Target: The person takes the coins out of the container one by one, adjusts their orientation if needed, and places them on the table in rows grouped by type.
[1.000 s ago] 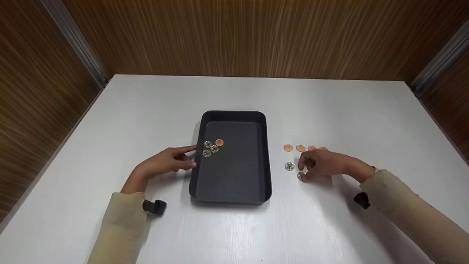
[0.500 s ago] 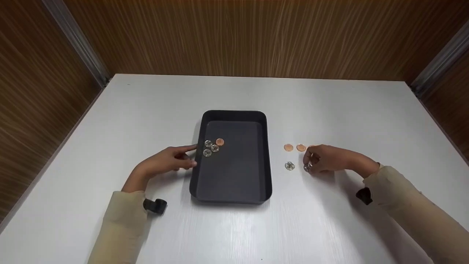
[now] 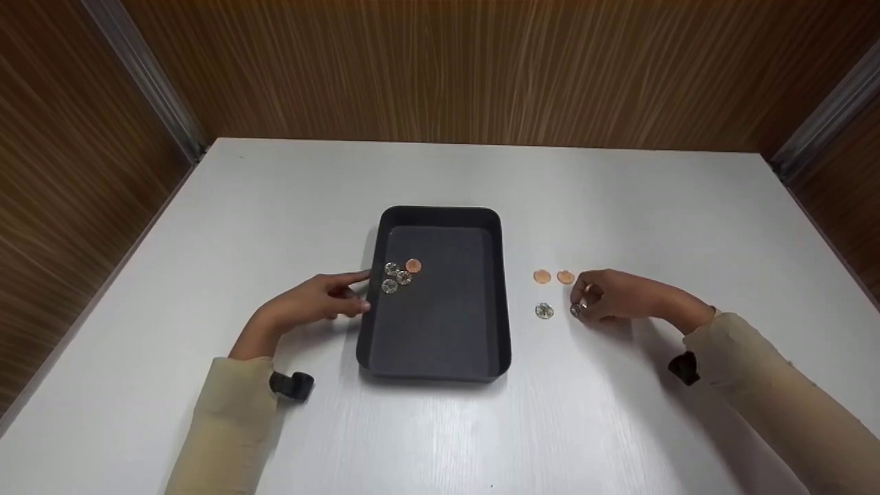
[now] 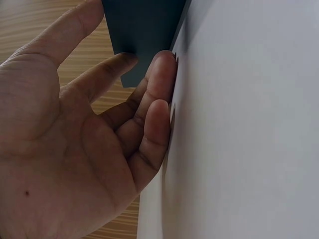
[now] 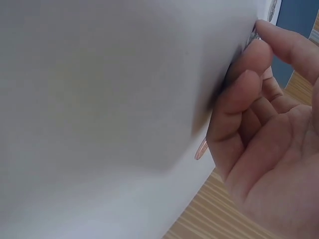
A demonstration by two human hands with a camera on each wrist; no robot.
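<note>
While the left hand [image 3: 313, 302] rests loosely open against the tray [image 3: 434, 371]; right hand [image 3: 608, 295] pinches a silver coin [image 3: 576, 310].

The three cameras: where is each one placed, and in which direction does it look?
Head: worn on the head, it looks forward and down at the white table, the dark tray and coins; both hands and sleeves show.
Left wrist: at the left wrist, it looks along the palm to the left hand resting against the tray's side.
Right wrist: at the right wrist, it looks along the right hand, whose fingertips pinch a silver coin at the table.
Shared: head and left wrist views both show the tray.
</note>
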